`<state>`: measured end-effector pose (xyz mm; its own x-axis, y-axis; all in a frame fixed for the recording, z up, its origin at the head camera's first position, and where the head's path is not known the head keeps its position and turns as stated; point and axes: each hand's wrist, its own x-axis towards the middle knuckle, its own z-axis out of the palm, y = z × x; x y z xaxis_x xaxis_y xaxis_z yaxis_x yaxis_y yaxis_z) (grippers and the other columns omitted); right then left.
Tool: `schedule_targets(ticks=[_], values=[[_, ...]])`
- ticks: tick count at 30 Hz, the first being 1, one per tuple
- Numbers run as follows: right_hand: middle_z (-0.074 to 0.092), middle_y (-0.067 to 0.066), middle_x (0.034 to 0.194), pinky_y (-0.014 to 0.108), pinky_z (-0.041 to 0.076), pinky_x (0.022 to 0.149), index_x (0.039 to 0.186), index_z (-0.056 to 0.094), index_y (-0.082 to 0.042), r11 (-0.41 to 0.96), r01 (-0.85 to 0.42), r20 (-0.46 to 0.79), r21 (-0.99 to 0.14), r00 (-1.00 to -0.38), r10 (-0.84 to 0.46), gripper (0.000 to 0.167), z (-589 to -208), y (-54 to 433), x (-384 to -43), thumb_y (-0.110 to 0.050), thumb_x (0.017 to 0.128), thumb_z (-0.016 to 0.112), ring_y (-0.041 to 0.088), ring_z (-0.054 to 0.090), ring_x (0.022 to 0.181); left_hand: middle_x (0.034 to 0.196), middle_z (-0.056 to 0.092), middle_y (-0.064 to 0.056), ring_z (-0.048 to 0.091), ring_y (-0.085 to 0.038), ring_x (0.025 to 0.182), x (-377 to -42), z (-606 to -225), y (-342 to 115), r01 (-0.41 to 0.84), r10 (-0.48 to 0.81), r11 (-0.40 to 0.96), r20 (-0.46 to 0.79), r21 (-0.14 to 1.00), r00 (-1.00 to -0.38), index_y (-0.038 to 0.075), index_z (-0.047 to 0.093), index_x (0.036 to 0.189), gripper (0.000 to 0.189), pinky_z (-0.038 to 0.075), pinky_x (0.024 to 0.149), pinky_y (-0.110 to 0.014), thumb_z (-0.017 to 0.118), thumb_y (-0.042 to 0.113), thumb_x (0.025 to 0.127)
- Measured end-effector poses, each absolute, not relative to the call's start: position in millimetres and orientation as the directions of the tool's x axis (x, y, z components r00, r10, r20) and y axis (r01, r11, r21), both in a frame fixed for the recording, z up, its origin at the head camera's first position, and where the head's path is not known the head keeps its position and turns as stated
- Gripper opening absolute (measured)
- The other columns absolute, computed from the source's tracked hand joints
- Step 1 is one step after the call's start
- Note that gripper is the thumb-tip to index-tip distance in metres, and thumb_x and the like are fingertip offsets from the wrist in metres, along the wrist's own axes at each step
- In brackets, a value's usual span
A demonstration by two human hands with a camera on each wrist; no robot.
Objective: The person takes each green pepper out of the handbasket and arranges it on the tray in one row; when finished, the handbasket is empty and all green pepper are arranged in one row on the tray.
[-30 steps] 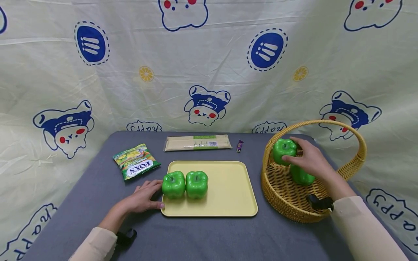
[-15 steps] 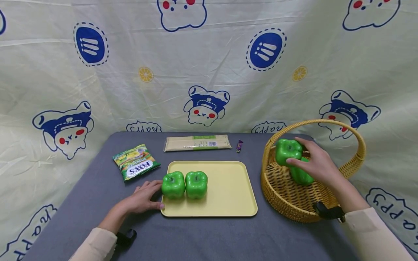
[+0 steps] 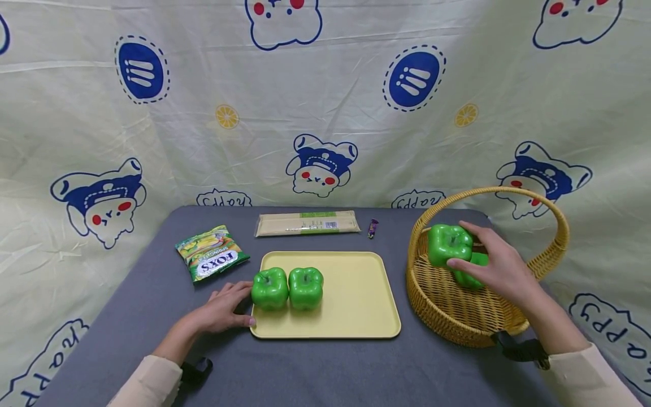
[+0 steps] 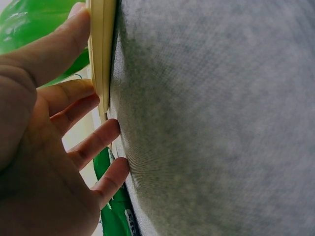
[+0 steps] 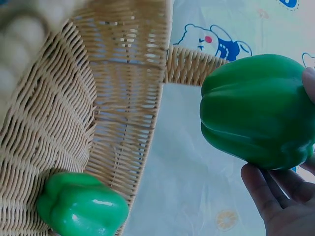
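Observation:
My right hand (image 3: 500,268) grips a glossy green bell pepper (image 3: 450,245) between thumb and fingers, over the back part of a round wicker basket (image 3: 424,311). In the right wrist view the held pepper (image 5: 258,110) appears level with the basket's rim. A second bell pepper (image 5: 81,204) lies on its side in the basket, partly covered by my hand in the head view. My left hand (image 3: 224,310) has its fingers spread at the left edge of a pale yellow tray (image 3: 361,297), thumb and index fingertip at its rim. Two bell peppers (image 3: 270,288) stand side by side on the tray's left half.
A green Fox's candy bag (image 3: 212,253) lies left behind the tray. Behind the tray are a long flat beige packet (image 3: 307,223) and a small purple wrapped candy (image 3: 373,228). The basket's tall handle (image 3: 559,226) arches over its right side.
My right hand has shifted right with the bell pepper, then a little toward me, still over the basket. The left hand, tray and its peppers have stayed put.

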<state>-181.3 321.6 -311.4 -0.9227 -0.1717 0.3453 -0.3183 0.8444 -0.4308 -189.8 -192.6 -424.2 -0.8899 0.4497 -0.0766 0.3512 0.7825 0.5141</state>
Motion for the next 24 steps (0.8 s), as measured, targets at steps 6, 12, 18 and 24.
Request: schedule_targets(ticks=[6,12,18,24], values=[[0.049,0.019,0.126,0.018,0.045,0.072,0.144,0.036,-0.011,0.838,-0.35,0.372,-0.418,-0.908,-0.193,0.078,-312.1,311.9,-171.0,-0.036,0.081,0.074,0.035,0.055,0.103,0.144,0.041,-0.013,0.035,-0.036,0.129,-190.1,-424.0,-192.9,0.346,0.45,0.779,-0.083,0.522,-0.889,0.003,0.043,0.139,0.078,0.026,0.096,-0.063,0.073,0.042,0.079],[0.049,0.018,0.129,0.024,0.05,0.074,0.143,0.038,-0.01,0.821,-0.4,0.409,-0.407,-0.884,-0.228,0.078,-317.8,301.5,-164.6,-0.032,0.079,0.076,0.032,0.056,0.102,0.145,0.04,-0.014,0.034,-0.037,0.13,-190.2,-423.9,-193.0,0.339,0.45,0.778,-0.094,0.529,-0.888,0.002,0.043,0.139,0.078,0.024,0.097,-0.064,0.072,0.042,0.079],[0.053,0.015,0.123,0.018,0.047,0.072,0.142,0.04,-0.01,0.807,-0.465,0.47,-0.365,-0.84,-0.271,0.077,-326.6,291.0,-159.5,-0.027,0.077,0.079,0.022,0.054,0.098,0.145,0.04,-0.013,0.034,-0.036,0.13,-190.0,-423.6,-192.8,0.342,0.453,0.777,-0.092,0.529,-0.887,0.003,0.042,0.14,0.078,0.024,0.096,-0.064,0.072,0.043,0.079],[0.055,0.01,0.123,0.019,0.048,0.079,0.14,0.042,-0.01,0.781,-0.509,0.474,-0.363,-0.822,-0.316,0.077,-340.1,276.6,-157.5,-0.027,0.075,0.079,0.017,0.054,0.102,0.145,0.039,-0.013,0.033,-0.036,0.13,-190.0,-423.7,-192.9,0.337,0.45,0.778,-0.097,0.531,-0.888,0.003,0.042,0.14,0.078,0.024,0.097,-0.064,0.072,0.043,0.079]])
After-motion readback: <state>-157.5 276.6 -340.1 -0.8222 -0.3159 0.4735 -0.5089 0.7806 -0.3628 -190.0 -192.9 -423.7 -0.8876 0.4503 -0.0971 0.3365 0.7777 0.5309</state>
